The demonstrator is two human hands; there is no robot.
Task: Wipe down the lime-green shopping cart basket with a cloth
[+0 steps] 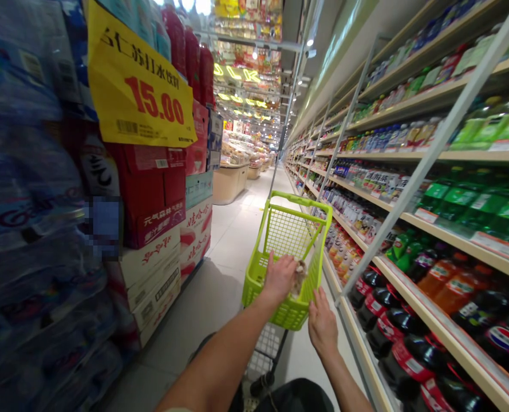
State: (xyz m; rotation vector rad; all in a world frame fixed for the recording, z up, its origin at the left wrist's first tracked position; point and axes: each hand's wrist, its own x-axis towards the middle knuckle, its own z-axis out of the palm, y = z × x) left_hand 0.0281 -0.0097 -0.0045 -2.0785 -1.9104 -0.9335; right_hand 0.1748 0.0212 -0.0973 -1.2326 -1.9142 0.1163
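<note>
A lime-green shopping basket (295, 317) sits on a wheeled cart frame in the aisle. My left hand (280, 277) reaches inside it, its fingers beside a small pale and brown item (299, 279); whether the fingers grip that item is not clear. At the basket's near right corner is my right hand (323, 320), fingers extended and close to the outer wall, with nothing visible in it.
Stacked drink cartons (153, 269) and wrapped bottles line the left, below a yellow price sign (142, 86). Shelves of bottles (456, 246) run along the right. Tiled floor (226, 243) stretches ahead toward display bins (231, 177).
</note>
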